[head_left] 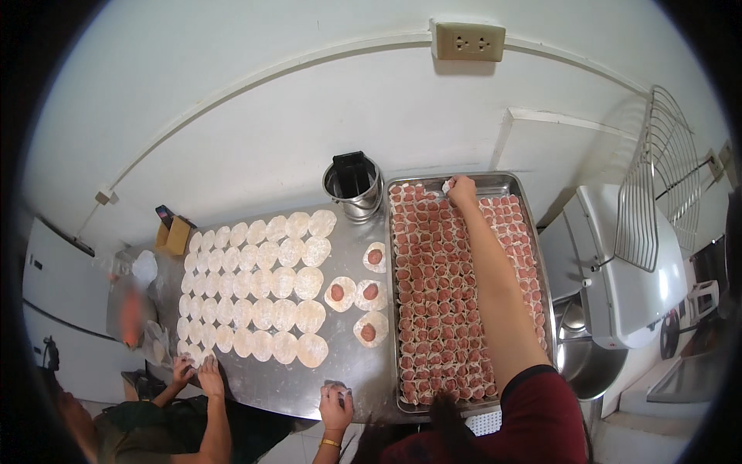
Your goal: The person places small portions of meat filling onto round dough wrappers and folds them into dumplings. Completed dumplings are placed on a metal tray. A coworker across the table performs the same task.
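Note:
My right hand (462,191) is over the far end of a large metal tray (501,185), fingers closed on a small open-topped dumpling (447,187). Packed rows of meat-topped dumplings (437,298) fill most of the tray; my forearm covers some of them. Near the front edge of the steel table (270,385), my left hand (335,406) is closed round something greyish that I cannot make out. Between the tray and the wrapper rows lie several round wrappers (339,295), each with a dab of pink meat filling.
Overlapping rows of plain round wrappers (255,286) cover the table's left part. A co-worker's hands (210,377) touch their near-left corner. A metal pot (363,203) with a black object inside stands behind. A white mixer-like machine (618,271) with a wire guard (653,193) is at right.

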{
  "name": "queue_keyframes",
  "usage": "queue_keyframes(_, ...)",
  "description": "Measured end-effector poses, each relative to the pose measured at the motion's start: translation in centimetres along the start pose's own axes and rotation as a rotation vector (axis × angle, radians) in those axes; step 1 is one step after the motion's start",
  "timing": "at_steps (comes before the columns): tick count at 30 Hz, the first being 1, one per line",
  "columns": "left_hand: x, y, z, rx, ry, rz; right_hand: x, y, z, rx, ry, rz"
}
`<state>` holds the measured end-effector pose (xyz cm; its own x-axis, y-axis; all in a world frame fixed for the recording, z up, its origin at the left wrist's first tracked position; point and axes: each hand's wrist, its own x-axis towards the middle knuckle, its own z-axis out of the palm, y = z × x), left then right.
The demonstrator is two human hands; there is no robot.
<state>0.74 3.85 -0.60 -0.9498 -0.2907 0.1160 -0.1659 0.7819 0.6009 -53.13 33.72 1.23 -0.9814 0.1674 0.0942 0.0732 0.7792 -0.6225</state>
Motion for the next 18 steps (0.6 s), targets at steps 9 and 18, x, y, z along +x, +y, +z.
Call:
queue_keyframes(9, 0.2, -0.2, 0.5, 0.041, 0.021, 0.025, 1.0, 0.0, 2.4, -0.016, -0.054, -0.026)
queue_keyframes(18, 0.3, -0.5, 0.5, 0.036, 0.005, 0.021, 1.5, 0.7, 3.1, 0.181, -0.124, -0.064)
